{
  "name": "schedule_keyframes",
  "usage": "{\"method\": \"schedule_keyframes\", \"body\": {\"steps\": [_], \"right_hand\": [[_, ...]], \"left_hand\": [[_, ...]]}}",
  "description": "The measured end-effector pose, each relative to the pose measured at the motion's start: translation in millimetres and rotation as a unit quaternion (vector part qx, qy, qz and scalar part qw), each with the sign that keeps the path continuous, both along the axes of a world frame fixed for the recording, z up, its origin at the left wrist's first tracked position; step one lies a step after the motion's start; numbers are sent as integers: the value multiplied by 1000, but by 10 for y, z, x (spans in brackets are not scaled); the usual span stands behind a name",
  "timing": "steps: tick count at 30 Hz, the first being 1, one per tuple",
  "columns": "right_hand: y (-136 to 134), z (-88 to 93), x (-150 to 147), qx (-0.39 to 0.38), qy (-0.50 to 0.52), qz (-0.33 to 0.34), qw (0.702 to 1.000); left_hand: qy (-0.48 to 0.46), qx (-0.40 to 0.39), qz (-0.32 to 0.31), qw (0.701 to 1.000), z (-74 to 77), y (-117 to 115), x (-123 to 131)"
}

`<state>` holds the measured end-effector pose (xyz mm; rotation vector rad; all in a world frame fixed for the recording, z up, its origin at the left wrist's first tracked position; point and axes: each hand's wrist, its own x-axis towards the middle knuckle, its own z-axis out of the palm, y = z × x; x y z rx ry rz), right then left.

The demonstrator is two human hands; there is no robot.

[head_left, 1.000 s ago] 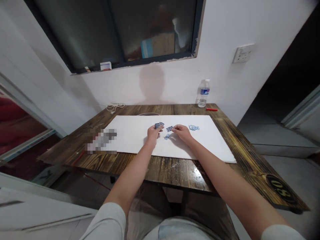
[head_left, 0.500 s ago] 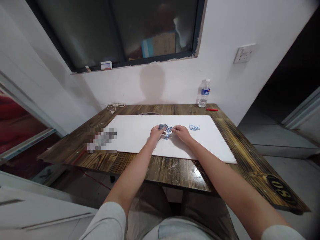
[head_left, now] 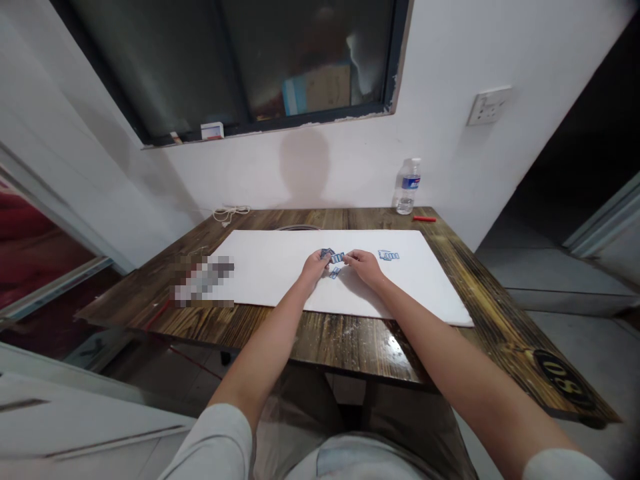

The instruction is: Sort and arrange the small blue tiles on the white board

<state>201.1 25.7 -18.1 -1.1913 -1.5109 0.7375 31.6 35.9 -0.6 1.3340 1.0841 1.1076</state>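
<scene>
On the far left of the wooden counter (head_left: 320, 340) lie a coil of white cord (head_left: 231, 213) and a pixelated patch (head_left: 203, 280) that cannot be made out; beside it, a white board (head_left: 260, 280) covers the counter's middle; the left hand (head_left: 315, 267) rests over the board, its grip curled almost closed at a small blue-and-white piece (head_left: 327, 253), though the fingers hide whether it is pinched; a second piece (head_left: 337, 257) lies just past them, meeting the right hand (head_left: 365, 267), whose grip is also nearly closed, its hold equally hard to judge; a third piece (head_left: 335, 272) sits below, between both hands; a fourth piece (head_left: 389, 255) lies apart on the board; further right, a water bottle (head_left: 409, 187) stands near a red stick (head_left: 424, 219).
</scene>
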Motion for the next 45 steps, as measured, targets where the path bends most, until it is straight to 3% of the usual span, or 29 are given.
{"method": "schedule_keyframes", "body": {"steps": [5, 14, 20, 27, 37, 45], "right_hand": [[-15, 18, 4, -9, 1, -13, 1000], [-28, 45, -3, -15, 9, -10, 1000], [-23, 29, 12, -10, 11, -15, 1000], [-1, -13, -15, -14, 11, 32, 999], [20, -13, -11, -36, 99, 71, 992], [-7, 21, -11, -47, 89, 41, 994]], "left_hand": [[-2, -25, -1, 1000, 55, -34, -8], [38, 35, -12, 999, 1, 13, -32], [43, 8, -7, 999, 67, -74, -23], [44, 22, 7, 999, 47, -65, -30], [84, 23, -15, 996, 66, -81, -38], [36, 19, 2, 999, 44, -46, -16]]}}
